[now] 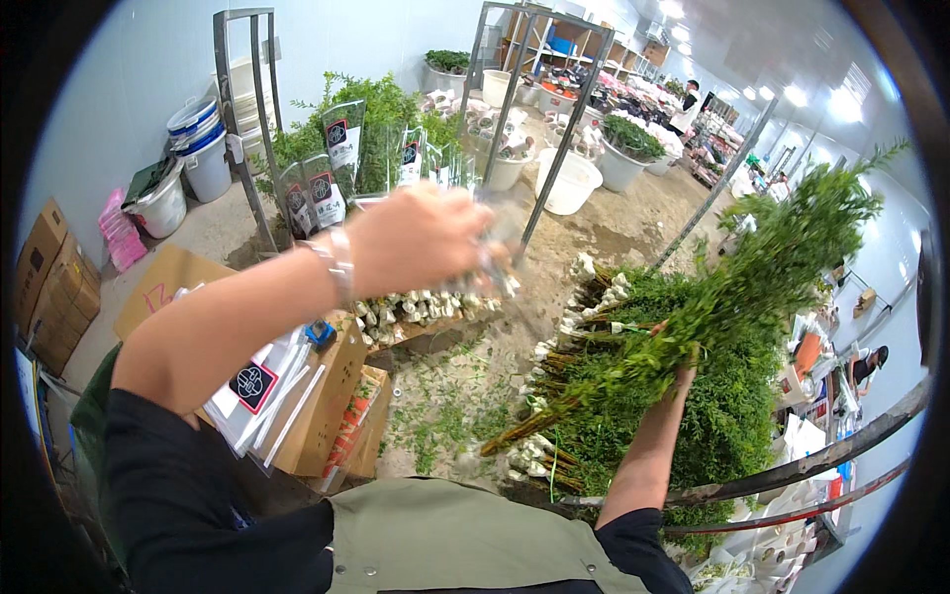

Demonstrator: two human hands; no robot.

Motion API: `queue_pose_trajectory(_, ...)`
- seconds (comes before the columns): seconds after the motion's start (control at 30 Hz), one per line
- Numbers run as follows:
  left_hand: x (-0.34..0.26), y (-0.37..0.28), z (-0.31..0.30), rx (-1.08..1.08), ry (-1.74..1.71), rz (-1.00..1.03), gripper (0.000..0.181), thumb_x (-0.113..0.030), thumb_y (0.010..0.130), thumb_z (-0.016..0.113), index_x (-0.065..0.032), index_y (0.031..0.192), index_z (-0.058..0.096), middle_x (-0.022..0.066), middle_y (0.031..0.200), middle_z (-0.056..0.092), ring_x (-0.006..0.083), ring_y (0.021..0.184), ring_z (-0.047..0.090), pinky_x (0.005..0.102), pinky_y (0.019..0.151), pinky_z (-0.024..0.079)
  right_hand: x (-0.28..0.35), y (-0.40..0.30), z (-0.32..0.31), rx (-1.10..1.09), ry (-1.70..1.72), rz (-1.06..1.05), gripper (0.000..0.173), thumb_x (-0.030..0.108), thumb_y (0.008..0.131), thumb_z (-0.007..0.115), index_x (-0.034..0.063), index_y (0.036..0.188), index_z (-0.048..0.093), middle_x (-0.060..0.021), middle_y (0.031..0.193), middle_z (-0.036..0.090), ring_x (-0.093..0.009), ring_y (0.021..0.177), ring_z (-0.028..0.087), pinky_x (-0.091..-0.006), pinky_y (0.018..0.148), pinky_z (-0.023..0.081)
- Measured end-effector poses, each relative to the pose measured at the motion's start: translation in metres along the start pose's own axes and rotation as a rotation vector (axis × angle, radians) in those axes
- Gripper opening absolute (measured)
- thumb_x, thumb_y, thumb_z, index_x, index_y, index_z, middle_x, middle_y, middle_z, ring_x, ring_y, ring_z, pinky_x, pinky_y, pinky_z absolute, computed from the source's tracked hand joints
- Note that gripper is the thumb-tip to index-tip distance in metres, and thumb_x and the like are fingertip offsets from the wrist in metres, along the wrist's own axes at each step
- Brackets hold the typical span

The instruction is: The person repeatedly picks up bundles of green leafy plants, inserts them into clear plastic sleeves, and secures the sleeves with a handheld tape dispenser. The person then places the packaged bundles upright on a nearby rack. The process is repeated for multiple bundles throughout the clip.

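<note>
My right hand (687, 365) is closed around a long bunch of leafy green branches (772, 267). The bunch slants, its bare brown stem ends (512, 438) pointing down and left. Under it lies a pile of similar branches (720, 416), many of their ends wrapped in white (564, 349). My left hand (423, 241), blurred, is raised in front of the bundles at the back; something pale and clear shows by its fingers, and whether it is held I cannot tell. Behind that hand stand upright green bundles in clear printed sleeves (344, 137). White-wrapped stem ends (415, 312) show below it.
At my left, a cardboard box (326, 401) carries flat printed sleeves (256, 386) and a blue tape dispenser (320, 334). Metal frames (560, 141) rise ahead, and a curved rail (809, 468) crosses at right. Cut leaves (445, 416) litter the floor. White tubs (568, 182) stand farther back.
</note>
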State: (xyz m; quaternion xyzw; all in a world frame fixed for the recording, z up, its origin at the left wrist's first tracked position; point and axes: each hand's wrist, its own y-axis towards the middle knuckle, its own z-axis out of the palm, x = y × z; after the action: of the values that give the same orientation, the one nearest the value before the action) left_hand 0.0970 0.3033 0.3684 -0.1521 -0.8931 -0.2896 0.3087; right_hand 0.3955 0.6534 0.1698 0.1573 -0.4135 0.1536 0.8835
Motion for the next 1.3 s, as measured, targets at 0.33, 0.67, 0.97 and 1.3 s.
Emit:
queue_pose_trajectory(0.33,-0.157,0.018,0.200,0.915,-0.687,-0.247,0.031,-0.008,0.083,0.051,-0.0128,0.112,0.060,0.0091,0.094,0.066,0.0214,0.079,0.065,0.0357,0.066,0.054,0.180,0.000,0.054,0.020,0.040,-0.140,0.041,0.037,0.088,0.050,0.0035,0.112,0.054,-0.0127,0.105,0.059,-0.028,0.090,0.058,-0.0405,0.079,0.051)
queue_pose_trajectory(0.67,-0.237,0.030,0.214,0.882,-1.571,-1.092,0.029,0.004,0.078,0.040,0.0008,0.098,0.061,0.0103,0.067,0.063,0.0145,0.057,0.063,0.0288,0.051,0.052,0.192,0.024,0.085,0.154,0.009,-0.358,0.032,0.030,0.092,0.045,0.0096,0.115,0.054,-0.0073,0.105,0.060,-0.025,0.086,0.060,-0.0407,0.072,0.051)
queue_pose_trajectory(0.97,-0.240,0.041,0.211,0.750,-1.769,-1.048,0.029,-0.012,0.084,0.047,-0.0051,0.109,0.060,-0.0011,0.059,0.046,0.0075,0.048,0.040,0.0238,0.042,0.032,0.157,-0.010,0.104,0.030,-0.002,-0.107,0.038,0.031,0.092,0.045,0.0079,0.122,0.049,-0.0084,0.116,0.056,-0.026,0.096,0.058,-0.0408,0.079,0.050)
queue_pose_trajectory(1.3,-0.143,0.117,0.131,0.277,-2.500,-1.040,0.014,-0.020,0.088,0.052,-0.0089,0.096,0.052,0.0025,0.075,0.047,0.0106,0.063,0.042,0.0253,0.057,0.035,0.105,-0.037,0.090,0.682,-1.040,0.313,0.106,0.033,0.070,0.073,0.0128,0.143,0.000,-0.0202,0.136,0.037,-0.030,0.119,0.044,-0.0454,0.098,0.039)
